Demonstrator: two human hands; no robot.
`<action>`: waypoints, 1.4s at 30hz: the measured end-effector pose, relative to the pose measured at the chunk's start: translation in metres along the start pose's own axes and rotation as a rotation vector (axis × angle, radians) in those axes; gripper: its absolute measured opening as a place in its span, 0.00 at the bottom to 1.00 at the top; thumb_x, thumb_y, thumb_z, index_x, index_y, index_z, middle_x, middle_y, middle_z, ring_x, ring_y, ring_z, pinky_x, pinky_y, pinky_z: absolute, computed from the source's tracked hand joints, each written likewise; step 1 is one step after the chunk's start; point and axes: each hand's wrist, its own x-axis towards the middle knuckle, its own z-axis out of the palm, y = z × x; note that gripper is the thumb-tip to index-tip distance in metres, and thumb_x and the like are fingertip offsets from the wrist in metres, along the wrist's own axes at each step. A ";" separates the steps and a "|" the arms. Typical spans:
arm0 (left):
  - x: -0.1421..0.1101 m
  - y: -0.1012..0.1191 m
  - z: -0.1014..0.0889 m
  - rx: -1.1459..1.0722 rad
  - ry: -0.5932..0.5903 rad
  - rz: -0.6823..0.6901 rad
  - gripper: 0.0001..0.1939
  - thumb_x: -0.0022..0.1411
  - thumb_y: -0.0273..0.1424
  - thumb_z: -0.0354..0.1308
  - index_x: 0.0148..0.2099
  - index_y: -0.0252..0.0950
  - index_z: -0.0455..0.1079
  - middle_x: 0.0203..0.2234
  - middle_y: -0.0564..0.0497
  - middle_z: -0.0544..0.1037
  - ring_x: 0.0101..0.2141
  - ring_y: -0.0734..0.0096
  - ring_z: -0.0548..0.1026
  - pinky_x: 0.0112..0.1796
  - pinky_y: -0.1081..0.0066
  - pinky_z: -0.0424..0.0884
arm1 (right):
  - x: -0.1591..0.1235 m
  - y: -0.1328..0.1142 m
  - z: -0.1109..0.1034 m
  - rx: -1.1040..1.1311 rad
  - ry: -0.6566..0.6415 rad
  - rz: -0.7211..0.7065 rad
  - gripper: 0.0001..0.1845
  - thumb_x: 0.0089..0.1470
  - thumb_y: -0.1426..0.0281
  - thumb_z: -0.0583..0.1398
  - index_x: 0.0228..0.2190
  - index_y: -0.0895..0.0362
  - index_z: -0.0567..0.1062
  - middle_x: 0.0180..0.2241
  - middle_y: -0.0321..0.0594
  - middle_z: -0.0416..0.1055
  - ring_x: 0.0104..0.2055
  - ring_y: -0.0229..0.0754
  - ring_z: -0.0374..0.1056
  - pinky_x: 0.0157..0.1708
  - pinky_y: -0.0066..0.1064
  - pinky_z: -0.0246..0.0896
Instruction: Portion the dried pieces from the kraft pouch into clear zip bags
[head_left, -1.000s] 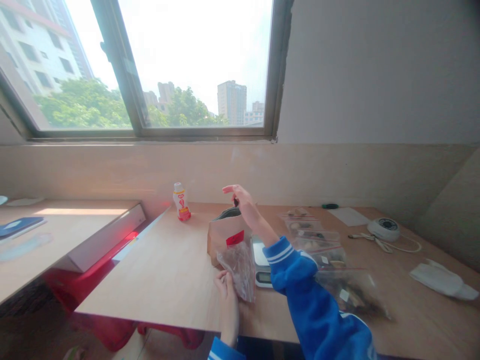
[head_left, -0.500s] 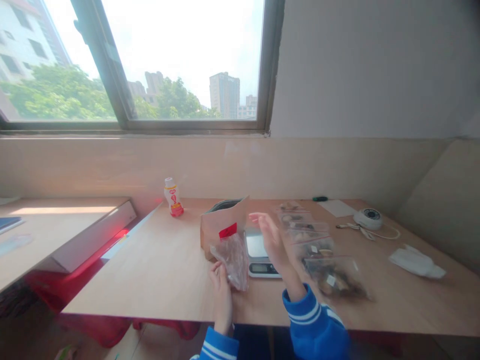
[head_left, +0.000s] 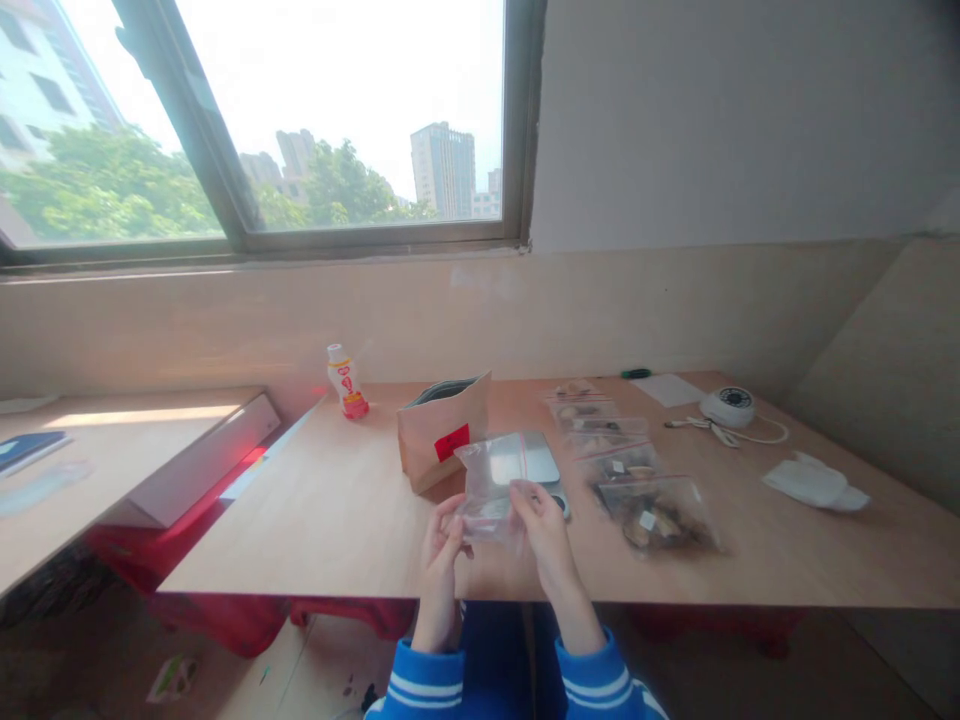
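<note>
My left hand (head_left: 442,540) and my right hand (head_left: 541,522) both grip a clear zip bag (head_left: 491,488), held up above the near edge of the wooden table (head_left: 345,520). Each hand pinches the bag's lower part with closed fingers, one on each side. Behind the bag stands a brown paper pouch (head_left: 441,432) with a red label, open at the top. A small digital scale (head_left: 525,462) lies just beyond the bag, partly seen through it.
A row of filled zip bags (head_left: 634,480) lies to the right of the scale. At the back left stands a small red and white bottle (head_left: 346,382). A white round device with a cord (head_left: 731,405) and a white cloth (head_left: 814,482) lie at the right.
My right hand came back from the pouch's top and down to the zip bag. Both hands now hold the bag, which has turned and moved toward the middle.
</note>
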 end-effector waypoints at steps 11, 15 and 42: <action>0.001 0.009 -0.004 0.208 0.053 -0.085 0.31 0.51 0.54 0.54 0.46 0.33 0.71 0.39 0.43 0.77 0.37 0.62 0.74 0.34 0.69 0.69 | -0.013 -0.010 -0.013 -0.282 -0.210 0.017 0.21 0.47 0.52 0.61 0.34 0.56 0.70 0.16 0.27 0.60 0.11 0.30 0.50 0.07 0.21 0.39; 0.005 0.013 -0.007 0.215 0.161 0.018 0.28 0.51 0.55 0.54 0.34 0.32 0.71 0.24 0.49 0.75 0.27 0.68 0.73 0.28 0.71 0.69 | -0.021 -0.011 -0.006 -0.338 -0.421 0.023 0.17 0.48 0.56 0.62 0.32 0.58 0.73 0.22 0.32 0.65 0.18 0.30 0.56 0.13 0.20 0.46; 0.022 0.042 -0.135 0.976 0.631 -0.068 0.27 0.56 0.40 0.50 0.55 0.31 0.67 0.34 0.42 0.74 0.37 0.55 0.72 0.37 0.59 0.68 | 0.020 0.016 -0.161 -1.430 0.672 -0.549 0.29 0.52 0.59 0.57 0.54 0.57 0.65 0.57 0.59 0.52 0.60 0.68 0.45 0.50 0.62 0.46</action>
